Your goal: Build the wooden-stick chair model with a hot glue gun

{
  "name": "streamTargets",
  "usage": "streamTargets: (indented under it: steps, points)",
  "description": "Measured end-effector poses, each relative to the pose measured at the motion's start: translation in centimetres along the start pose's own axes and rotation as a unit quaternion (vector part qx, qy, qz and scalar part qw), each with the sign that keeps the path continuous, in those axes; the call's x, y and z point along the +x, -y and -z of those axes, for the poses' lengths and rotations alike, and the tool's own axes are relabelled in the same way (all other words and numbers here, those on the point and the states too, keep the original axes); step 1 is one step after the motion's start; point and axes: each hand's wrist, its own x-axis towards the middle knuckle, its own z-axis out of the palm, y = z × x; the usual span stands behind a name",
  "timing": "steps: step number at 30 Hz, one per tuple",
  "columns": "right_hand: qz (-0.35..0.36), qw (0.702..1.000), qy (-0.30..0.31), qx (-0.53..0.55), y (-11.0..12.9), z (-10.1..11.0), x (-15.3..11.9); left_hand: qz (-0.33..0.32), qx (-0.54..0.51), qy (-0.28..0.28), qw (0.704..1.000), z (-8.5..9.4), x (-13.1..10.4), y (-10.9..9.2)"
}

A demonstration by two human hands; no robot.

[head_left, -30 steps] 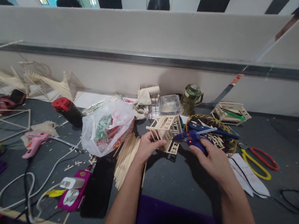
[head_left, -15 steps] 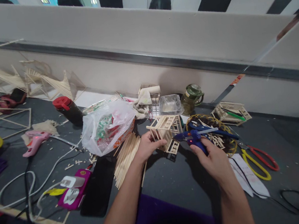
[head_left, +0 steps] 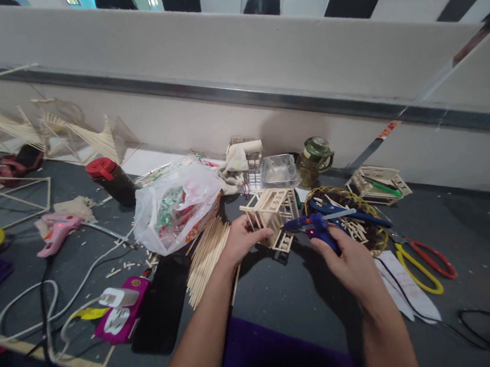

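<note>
- Gripping stick model (head_left: 270,210), between white bag (head_left: 177,209) and basket (head_left: 332,189): left hand (head_left: 247,240).
- Holding blue glue gun (head_left: 315,228), nozzle (head_left: 289,226) at model: right hand (head_left: 348,260).
- Lying near: loose sticks (head_left: 208,265), left; paper (head_left: 407,288), right.

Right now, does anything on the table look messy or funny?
Yes: small wooden scraps lie scattered on the table, between the plastic bag and the magenta box. They look untidy compared with the long sticks, bunched together. The wooden frame in the left hand shows no clear damage.
</note>
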Motion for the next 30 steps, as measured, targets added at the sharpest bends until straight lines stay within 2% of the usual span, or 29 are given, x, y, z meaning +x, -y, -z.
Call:
streamTargets:
  steps: [30]
  points:
    - [0.000, 1.000, -0.005, -0.008, -0.27, 0.09, -0.05, 0.002, -0.004, 0.009, 1.000, -0.24, -0.16, -0.31]
